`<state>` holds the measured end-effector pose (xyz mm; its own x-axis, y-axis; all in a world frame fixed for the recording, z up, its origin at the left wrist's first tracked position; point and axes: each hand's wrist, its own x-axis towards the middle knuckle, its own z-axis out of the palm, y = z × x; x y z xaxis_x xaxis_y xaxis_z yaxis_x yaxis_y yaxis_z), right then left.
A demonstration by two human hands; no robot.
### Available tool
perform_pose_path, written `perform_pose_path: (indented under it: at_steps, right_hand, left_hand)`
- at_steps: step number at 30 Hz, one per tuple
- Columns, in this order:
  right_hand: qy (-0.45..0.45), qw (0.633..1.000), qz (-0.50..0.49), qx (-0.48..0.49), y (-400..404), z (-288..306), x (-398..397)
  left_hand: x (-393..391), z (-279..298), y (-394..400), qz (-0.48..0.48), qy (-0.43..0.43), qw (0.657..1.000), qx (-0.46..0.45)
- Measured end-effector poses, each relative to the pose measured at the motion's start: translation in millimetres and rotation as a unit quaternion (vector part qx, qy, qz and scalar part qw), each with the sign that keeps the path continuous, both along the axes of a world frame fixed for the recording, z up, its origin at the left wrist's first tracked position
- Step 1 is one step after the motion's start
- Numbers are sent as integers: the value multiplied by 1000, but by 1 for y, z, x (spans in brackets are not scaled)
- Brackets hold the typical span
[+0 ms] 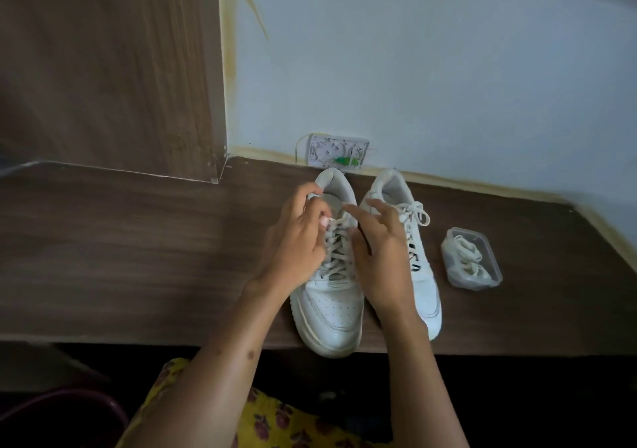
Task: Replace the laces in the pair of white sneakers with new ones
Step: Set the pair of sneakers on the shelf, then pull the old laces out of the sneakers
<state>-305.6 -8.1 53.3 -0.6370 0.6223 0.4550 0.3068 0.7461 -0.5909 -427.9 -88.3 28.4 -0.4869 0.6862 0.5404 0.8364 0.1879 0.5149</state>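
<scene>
Two white sneakers stand side by side on a dark wooden table, toes toward me. The left sneaker (pixel 332 313) is laced with white laces (pixel 336 258). My left hand (pixel 296 244) is at its top eyelets, fingers curled and pinching the lace end. My right hand (pixel 379 254) lies between the two shoes, fingers spread over the left sneaker's tongue, touching the lace. The right sneaker (pixel 425 296) is partly hidden by my right hand; its lace is tied in a bow (pixel 415 211). A clear plastic box (pixel 472 258) to the right holds coiled white laces.
The table (pixel 138 258) meets a pale wall at the back and a wooden panel at the left. A small patterned packet (pixel 336 154) leans against the wall behind the shoes. The left sneaker's toe overhangs the table's front edge.
</scene>
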Motion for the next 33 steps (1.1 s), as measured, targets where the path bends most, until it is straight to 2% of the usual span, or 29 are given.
perform_pose_path:
  at_steps: [2, 3, 4, 5, 6, 8, 9, 10, 12, 13, 14, 15, 16, 17, 18, 21, 24, 26, 27, 28, 30, 31, 33]
  right_hand:
    - [-13, 1000, 11, -4, 5, -7, -9]
    - [0, 1000, 9, -11, 8, -10, -11]
    - [17, 1000, 9, -17, 10, -10, -11]
    - [31, 999, 4, -23, 12, -9, -10]
    - [52, 998, -2, -44, 13, -9, -8]
    - [121, 985, -31, -117, 14, -6, -5]
    - [175, 968, -50, -173, 15, -4, -3]
    - [238, 937, -66, -248, 17, 2, -1]
    - [358, 842, -44, -402, 23, 15, 9]
    - [394, 800, -20, -452, 26, 19, 14]
    - [403, 783, -6, -473, 29, 22, 18]
    - [395, 790, -2, -469, 29, 21, 19]
    - [375, 814, -6, -444, 27, 20, 18]
    - [346, 845, -13, -408, 23, 18, 16]
    - [307, 880, -14, -361, 19, 15, 13]
    - [164, 960, 24, -227, 8, 8, 4]
    - [60, 986, 61, -143, 4, 6, -2]
    - [23, 992, 47, -112, 5, 7, -5]
    - [22, 994, 28, -108, 5, 6, -5]
    - [35, 992, 6, -119, 5, 7, -5]
    - [126, 966, -17, -227, 6, 13, -3]
    - [195, 930, -16, -310, 8, 18, -1]
    - [345, 818, 12, -461, 14, 31, 6]
  left_hand:
    - [-4, -1, 2, -11, -42, 999, -4]
    - [-7, 1, 4, -26, -93, 995, 1]
    - [-9, 4, 5, -47, -180, 982, 28]
    - [-9, 11, 5, -70, -295, 949, 80]
    - [-9, 18, 5, -87, -406, 900, 134]
    - [-11, 28, 2, -90, -548, 808, 198]
    - [-14, 30, -1, -92, -596, 766, 221]
    - [-18, 31, -4, -101, -638, 720, 254]
    - [-30, 34, -12, -106, -696, 628, 330]
    - [-36, 35, -15, -94, -705, 608, 353]
    - [-42, 34, -18, -80, -710, 595, 369]
    - [-48, 32, -20, -55, -714, 589, 375]
    - [-51, 30, -22, -30, -721, 582, 376]
    - [-53, 26, -21, 7, -723, 585, 366]
    - [-55, 21, -20, 63, -715, 606, 343]
    - [-55, 9, -19, 225, -595, 748, 187]
    - [-56, -1, -21, 230, -451, 858, 84]
    - [-51, 1, -20, 190, -322, 924, 81]
    - [-48, 1, -18, 149, -275, 945, 99]
    - [-44, 2, -16, 98, -252, 956, 113]
    - [-33, 7, -12, 7, -227, 966, 125]
    - [-29, 9, -10, -27, -203, 971, 119]
    - [-24, 9, -7, -46, -141, 984, 94]
